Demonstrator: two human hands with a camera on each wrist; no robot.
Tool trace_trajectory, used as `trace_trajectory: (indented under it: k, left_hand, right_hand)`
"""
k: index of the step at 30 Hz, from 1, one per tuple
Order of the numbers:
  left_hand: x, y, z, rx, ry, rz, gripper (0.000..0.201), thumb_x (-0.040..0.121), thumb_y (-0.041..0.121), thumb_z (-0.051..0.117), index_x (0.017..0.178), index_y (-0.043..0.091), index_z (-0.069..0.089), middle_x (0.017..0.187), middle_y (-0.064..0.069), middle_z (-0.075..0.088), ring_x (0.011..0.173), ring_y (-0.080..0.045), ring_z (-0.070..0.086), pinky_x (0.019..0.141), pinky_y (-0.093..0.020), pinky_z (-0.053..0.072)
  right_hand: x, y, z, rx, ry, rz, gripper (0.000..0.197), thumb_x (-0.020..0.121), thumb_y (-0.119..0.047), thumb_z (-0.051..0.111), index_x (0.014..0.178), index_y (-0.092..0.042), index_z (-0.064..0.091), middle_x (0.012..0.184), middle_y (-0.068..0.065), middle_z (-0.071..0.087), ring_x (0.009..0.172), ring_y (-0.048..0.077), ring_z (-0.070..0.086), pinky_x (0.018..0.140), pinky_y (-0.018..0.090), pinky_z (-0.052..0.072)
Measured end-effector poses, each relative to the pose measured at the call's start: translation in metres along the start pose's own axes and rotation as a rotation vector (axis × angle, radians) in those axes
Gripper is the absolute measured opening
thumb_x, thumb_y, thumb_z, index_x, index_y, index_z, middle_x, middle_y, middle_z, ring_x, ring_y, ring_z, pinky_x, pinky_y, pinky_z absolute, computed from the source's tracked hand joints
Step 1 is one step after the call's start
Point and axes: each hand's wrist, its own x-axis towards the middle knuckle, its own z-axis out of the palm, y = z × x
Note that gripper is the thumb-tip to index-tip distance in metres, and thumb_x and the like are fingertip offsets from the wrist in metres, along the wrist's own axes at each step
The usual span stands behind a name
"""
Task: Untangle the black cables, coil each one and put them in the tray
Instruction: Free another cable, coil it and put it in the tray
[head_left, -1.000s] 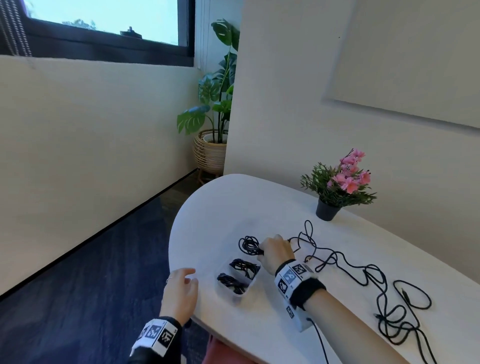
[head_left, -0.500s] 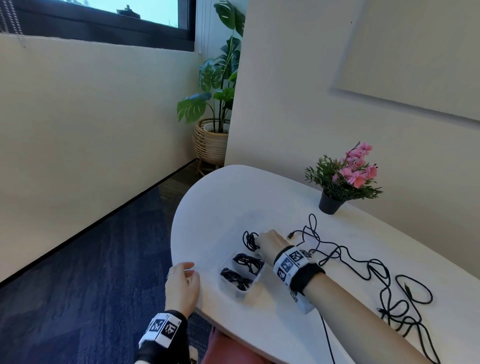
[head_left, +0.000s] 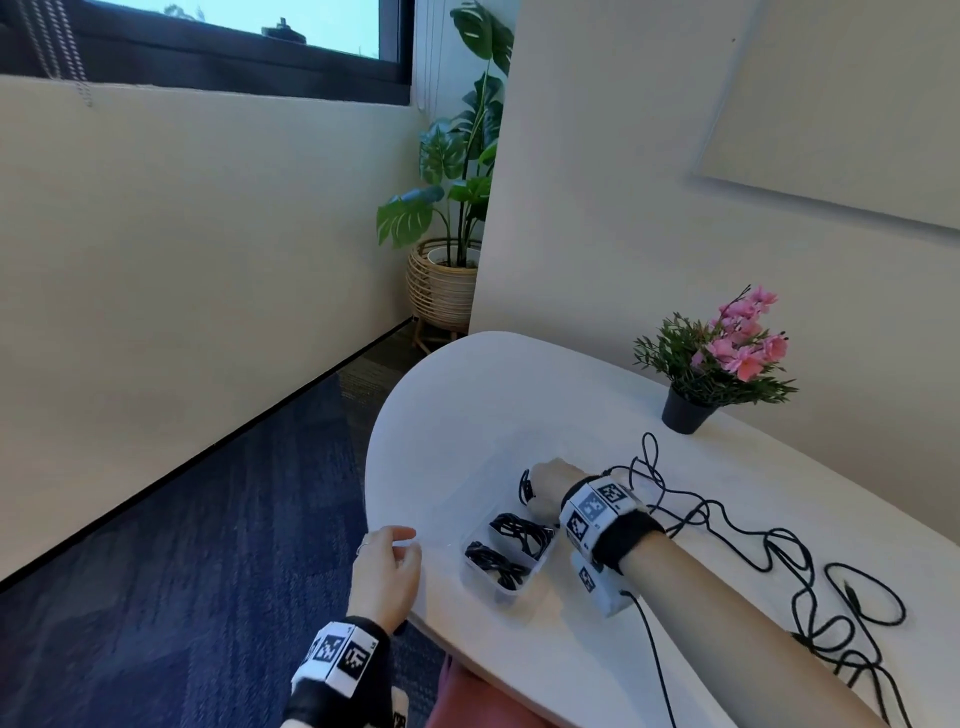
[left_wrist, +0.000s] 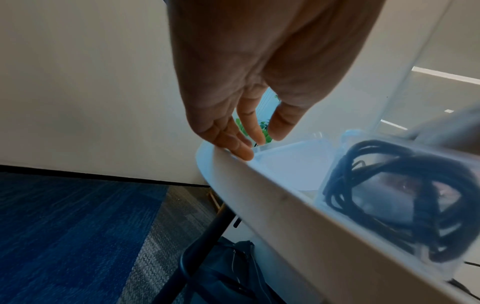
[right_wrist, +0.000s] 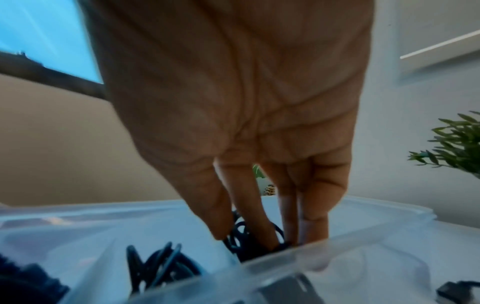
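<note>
A clear divided tray (head_left: 511, 596) sits near the table's front edge with a coiled black cable (head_left: 521, 532) in one compartment and another coil (head_left: 492, 563) beside it. My right hand (head_left: 549, 483) is just beyond the tray's far side. In the right wrist view its thumb and fingers (right_wrist: 228, 224) pinch a small coiled black cable (right_wrist: 240, 236) behind the tray wall (right_wrist: 337, 255). Part of this coil (head_left: 525, 486) shows left of the hand. My left hand (head_left: 387, 564) hovers at the table edge, fingers (left_wrist: 244, 150) relaxed and holding nothing. Loose tangled black cables (head_left: 779, 561) trail off right.
A small black pot of pink flowers (head_left: 684, 410) stands at the back of the white table (head_left: 457, 415) by the wall. The table's rounded edge (left_wrist: 285, 216) drops to blue carpet on the left. A dark bag (left_wrist: 228, 267) lies under the table.
My right hand has drawn the small coil in closer, so less of it shows beside the hand. The left hand stays by the table edge.
</note>
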Motion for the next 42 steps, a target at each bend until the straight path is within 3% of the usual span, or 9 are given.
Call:
trace_trajectory:
  k: [10,13,21,26,30,32,35,38,42]
  left_hand:
    - [0.0,-0.006,0.005,-0.032,0.023,0.021,0.02,0.089,0.007,0.053,0.107,0.014,0.059,0.105,-0.001,0.052,0.093,-0.015,0.056,0.086,-0.025,0.039]
    - [-0.001,-0.006,0.005,-0.039,0.044,0.04,0.019,0.089,0.005,0.053,0.104,0.015,0.058,0.103,-0.001,0.052,0.09,-0.013,0.054,0.085,-0.024,0.039]
    - [0.0,-0.008,0.009,-0.04,0.06,0.039,0.017,0.089,0.007,0.054,0.1,0.02,0.056,0.104,-0.001,0.052,0.09,-0.014,0.054,0.084,-0.025,0.039]
    - [-0.001,-0.008,0.01,-0.029,0.06,0.058,0.018,0.088,0.006,0.054,0.096,0.022,0.055,0.103,0.0,0.051,0.087,-0.01,0.053,0.079,-0.022,0.035]
    - [-0.002,-0.01,0.011,-0.029,0.055,0.083,0.016,0.088,0.004,0.055,0.094,0.018,0.056,0.101,-0.002,0.053,0.086,-0.01,0.052,0.077,-0.019,0.033]
    - [-0.003,-0.012,0.011,-0.026,0.051,0.08,0.015,0.088,0.004,0.056,0.096,0.017,0.057,0.101,-0.001,0.053,0.088,-0.012,0.052,0.078,-0.019,0.033]
    - [-0.002,-0.013,0.01,-0.038,0.041,0.078,0.016,0.088,0.004,0.056,0.096,0.018,0.057,0.099,-0.001,0.053,0.09,-0.014,0.052,0.078,-0.02,0.032]
    - [-0.001,-0.012,0.008,-0.052,0.041,0.072,0.017,0.087,0.002,0.056,0.096,0.017,0.058,0.098,-0.001,0.053,0.09,-0.013,0.052,0.079,-0.019,0.032]
    - [0.0,-0.011,0.009,-0.05,0.046,0.07,0.017,0.087,0.001,0.056,0.097,0.015,0.059,0.099,-0.001,0.053,0.091,-0.014,0.053,0.081,-0.021,0.034]
  right_hand:
    - [0.011,-0.003,0.014,0.49,0.292,-0.014,0.022,0.085,-0.01,0.066,0.102,0.004,0.069,0.101,0.019,0.069,0.096,0.025,0.065,0.087,0.029,0.052]
    - [0.009,0.005,0.017,0.637,0.371,-0.016,0.042,0.072,-0.01,0.079,0.109,0.002,0.063,0.085,0.014,0.071,0.089,0.024,0.066,0.08,0.028,0.052]
    - [0.01,-0.006,0.016,0.488,0.308,-0.071,0.012,0.081,-0.008,0.071,0.085,0.002,0.072,0.094,0.014,0.069,0.091,0.027,0.064,0.078,0.024,0.05]
    - [0.016,-0.005,0.022,0.363,0.175,0.015,0.052,0.087,-0.006,0.059,0.046,-0.015,0.029,0.053,0.005,0.034,0.051,0.018,0.041,0.054,0.024,0.035]
    - [0.016,0.004,0.016,0.356,0.038,0.037,0.043,0.085,-0.001,0.052,0.047,-0.017,0.038,0.053,0.007,0.043,0.045,0.016,0.034,0.045,0.023,0.029]
    - [0.016,0.009,0.008,0.384,-0.021,0.017,0.027,0.088,-0.007,0.057,0.064,-0.014,0.065,0.079,0.013,0.068,0.057,0.015,0.052,0.053,0.023,0.043]
    - [0.016,0.022,0.001,0.515,0.025,-0.005,0.017,0.085,-0.01,0.066,0.102,-0.006,0.069,0.102,0.01,0.071,0.084,0.016,0.067,0.08,0.025,0.052]
    - [0.013,0.031,0.001,0.488,0.255,0.011,0.019,0.082,-0.008,0.069,0.101,-0.008,0.072,0.105,0.008,0.07,0.094,0.017,0.065,0.082,0.019,0.046]
    - [0.018,0.025,0.012,0.361,0.198,-0.018,0.019,0.079,-0.009,0.073,0.097,-0.003,0.074,0.104,0.011,0.072,0.099,0.02,0.066,0.086,0.018,0.048]
